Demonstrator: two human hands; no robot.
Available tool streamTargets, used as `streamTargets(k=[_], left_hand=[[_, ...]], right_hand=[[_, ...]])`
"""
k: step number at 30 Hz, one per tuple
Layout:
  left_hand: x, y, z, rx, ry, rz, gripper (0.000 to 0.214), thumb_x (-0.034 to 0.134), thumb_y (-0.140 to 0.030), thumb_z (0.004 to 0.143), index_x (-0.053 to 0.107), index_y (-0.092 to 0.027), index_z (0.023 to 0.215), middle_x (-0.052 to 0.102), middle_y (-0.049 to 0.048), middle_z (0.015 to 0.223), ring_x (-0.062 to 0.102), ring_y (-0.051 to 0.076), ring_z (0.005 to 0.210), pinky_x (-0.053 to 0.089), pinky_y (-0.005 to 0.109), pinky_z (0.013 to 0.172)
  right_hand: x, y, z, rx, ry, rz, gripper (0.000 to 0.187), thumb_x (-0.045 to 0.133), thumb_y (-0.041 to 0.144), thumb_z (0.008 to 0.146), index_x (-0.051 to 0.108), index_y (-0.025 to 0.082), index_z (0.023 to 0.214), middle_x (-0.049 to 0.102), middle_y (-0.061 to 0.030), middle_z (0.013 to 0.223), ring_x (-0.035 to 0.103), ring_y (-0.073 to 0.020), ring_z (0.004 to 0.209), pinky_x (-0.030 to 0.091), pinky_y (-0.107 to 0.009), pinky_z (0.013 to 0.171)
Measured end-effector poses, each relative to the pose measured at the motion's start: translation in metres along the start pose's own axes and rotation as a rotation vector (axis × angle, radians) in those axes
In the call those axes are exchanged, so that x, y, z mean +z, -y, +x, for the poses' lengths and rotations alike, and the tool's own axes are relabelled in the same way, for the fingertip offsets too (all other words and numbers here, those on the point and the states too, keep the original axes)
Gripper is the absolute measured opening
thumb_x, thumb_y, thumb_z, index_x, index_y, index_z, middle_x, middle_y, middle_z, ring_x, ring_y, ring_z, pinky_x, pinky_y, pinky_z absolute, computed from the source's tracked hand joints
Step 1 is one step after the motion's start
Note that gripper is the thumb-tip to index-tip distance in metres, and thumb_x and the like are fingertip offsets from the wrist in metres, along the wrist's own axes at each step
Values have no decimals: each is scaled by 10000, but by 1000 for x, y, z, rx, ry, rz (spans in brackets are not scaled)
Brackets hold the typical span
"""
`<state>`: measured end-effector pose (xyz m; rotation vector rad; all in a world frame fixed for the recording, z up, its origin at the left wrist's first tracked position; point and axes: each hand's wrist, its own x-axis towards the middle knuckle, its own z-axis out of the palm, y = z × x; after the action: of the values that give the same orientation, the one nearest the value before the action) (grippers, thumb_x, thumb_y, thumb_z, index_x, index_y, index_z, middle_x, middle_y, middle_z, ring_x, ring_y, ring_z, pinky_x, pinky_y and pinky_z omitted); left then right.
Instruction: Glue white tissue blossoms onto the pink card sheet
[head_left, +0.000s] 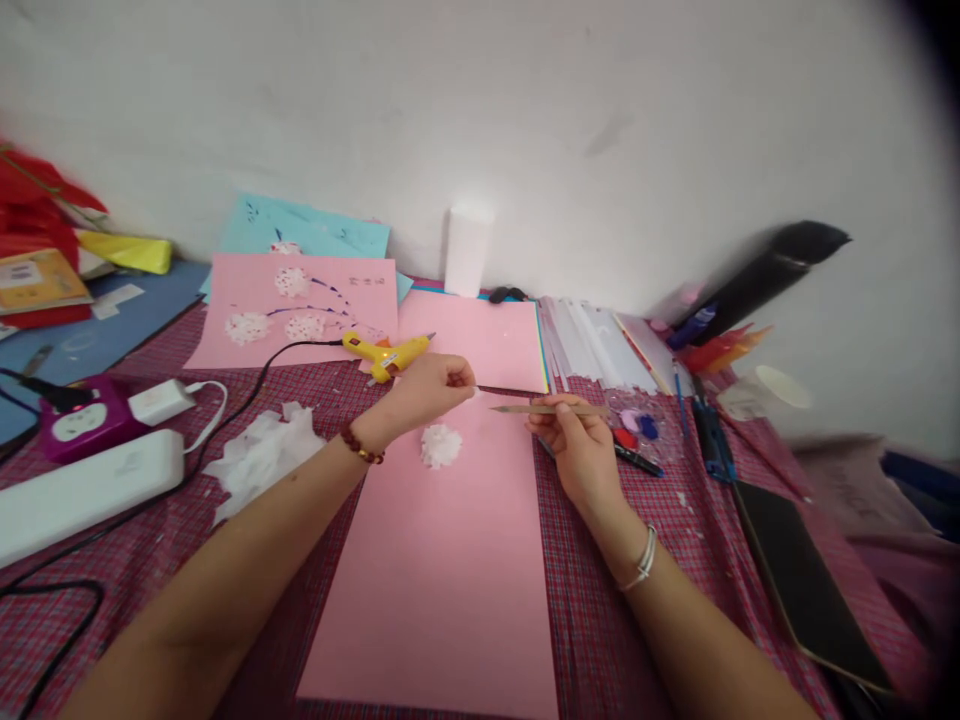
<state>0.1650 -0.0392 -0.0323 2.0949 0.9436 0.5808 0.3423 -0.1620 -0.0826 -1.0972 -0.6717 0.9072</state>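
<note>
My left hand (pixel 435 385) is closed in a pinch above the top edge of a long pink paper sheet (pixel 442 570), holding something small that I cannot make out. My right hand (pixel 574 445) is closed on a thin wooden stick (pixel 544 409) that points left toward my left hand. A white tissue flower (pixel 441 445) lies on the pink sheet just below both hands. A yellow hot glue gun (pixel 386 352) lies just behind my left hand.
Pink cards with tissue flowers (pixel 292 310) lean at the back. A white power strip (pixel 82 490), purple socket (pixel 75 420) and crumpled tissue (pixel 262 455) lie left. Paper strips (pixel 592 345), pens (pixel 709 435) and a dark tablet (pixel 806 585) lie right. Red checked cloth (pixel 600 620) covers the table.
</note>
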Motion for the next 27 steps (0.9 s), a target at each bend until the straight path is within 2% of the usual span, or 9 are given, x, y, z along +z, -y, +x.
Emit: streamTargets(k=[4,7,12,15,18,22,25,27], left_hand=[[10,3,5,-54,-51,36,84,578,-196,707,629,-138,742,607,3,645,524,106,592,369,213,528],[11,10,7,-100,-19,18,88,599,-220,705,624,-136,708,610,11,642,519,104,585,364,211,518],[9,24,9,-210,89,-186,131,613,-265,713,625,-134,713,594,5,610,507,89,551,383,207,520],[7,25,13,-225,106,-297,118,621,-248,705,615,-130,708,565,-9,595,502,75,547,396,201,534],[6,14,17,-238,113,-367,113,631,-235,694,596,-128,701,540,-23,584,488,64,531,402,199,535],[22,-15,26,-200,220,-392,112,610,-236,712,602,-124,721,546,-21,602,488,63,541,422,210,563],[46,-34,39,-50,348,-248,97,569,-213,720,623,-132,711,570,-5,636,499,81,583,415,220,579],[61,-43,50,74,348,-80,78,559,-161,682,622,-141,641,585,7,678,499,93,624,405,228,598]], right_hand=[[-3,-4,1,4,16,-8,127,605,334,830,655,222,861,635,-16,890,626,-127,693,558,-309,689],[-2,-6,4,20,44,-7,129,598,338,835,656,226,863,639,-16,877,628,-135,710,552,-310,703],[-2,-6,4,44,62,4,141,589,344,841,651,218,857,654,-17,859,622,-127,698,535,-287,690],[-3,-3,3,34,43,1,154,594,356,833,640,210,843,651,-17,861,614,-120,685,522,-266,650],[-4,1,3,-19,15,35,169,564,374,845,601,211,823,633,-6,789,580,-116,619,490,-249,557],[-11,10,10,-75,-72,4,234,472,441,881,551,226,831,522,32,597,428,-104,438,336,-230,385],[-24,19,18,-199,-201,-118,272,443,464,891,546,222,822,483,34,565,411,-112,454,316,-240,403],[-35,25,21,-247,-256,-168,275,440,463,895,546,220,822,478,34,559,403,-113,461,307,-245,413]])
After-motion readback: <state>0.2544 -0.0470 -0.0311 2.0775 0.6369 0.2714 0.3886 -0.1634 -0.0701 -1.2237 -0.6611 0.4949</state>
